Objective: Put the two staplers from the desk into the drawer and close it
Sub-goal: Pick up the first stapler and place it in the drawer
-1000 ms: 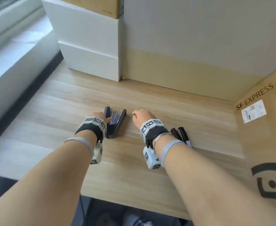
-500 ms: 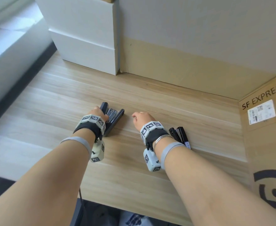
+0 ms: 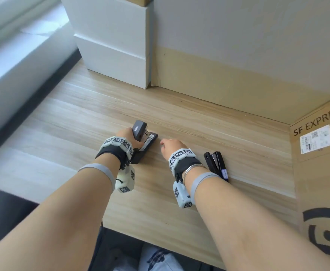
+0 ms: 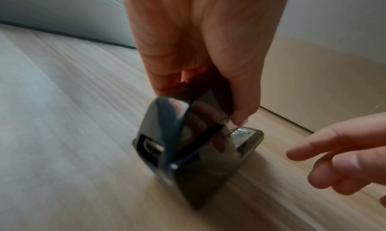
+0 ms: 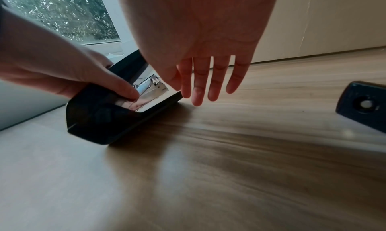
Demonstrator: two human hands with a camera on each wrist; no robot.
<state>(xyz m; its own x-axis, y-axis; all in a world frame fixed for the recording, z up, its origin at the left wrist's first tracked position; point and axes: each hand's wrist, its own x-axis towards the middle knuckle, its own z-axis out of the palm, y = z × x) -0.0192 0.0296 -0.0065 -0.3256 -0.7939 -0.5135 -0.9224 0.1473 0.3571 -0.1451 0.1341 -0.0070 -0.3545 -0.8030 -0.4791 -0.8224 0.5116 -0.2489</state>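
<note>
Left hand (image 3: 125,136) pinching the raised top of an opened stapler (image 3: 143,142) on the desk (image 3: 238,149); right hand (image 3: 170,146) just beside — fingers straight, holding nothing; second stapler (image 3: 216,162) flat, near the right wrist

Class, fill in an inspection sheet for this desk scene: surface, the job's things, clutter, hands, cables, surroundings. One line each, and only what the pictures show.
Surface: wooden desk, light grain.
Job's things: open stapler on the desk with its top arm lifted; second stapler lying closed to the right, untouched. No drawer in view.
Clutter: nothing seen.
Hands: left hand grips the open stapler's raised arm; right hand with straight fingers beside that stapler, holding nothing.
Cables: nothing seen.
Surroundings: white boxes at the back, SF EXPRESS carton on the right, window ledge on the left.
</note>
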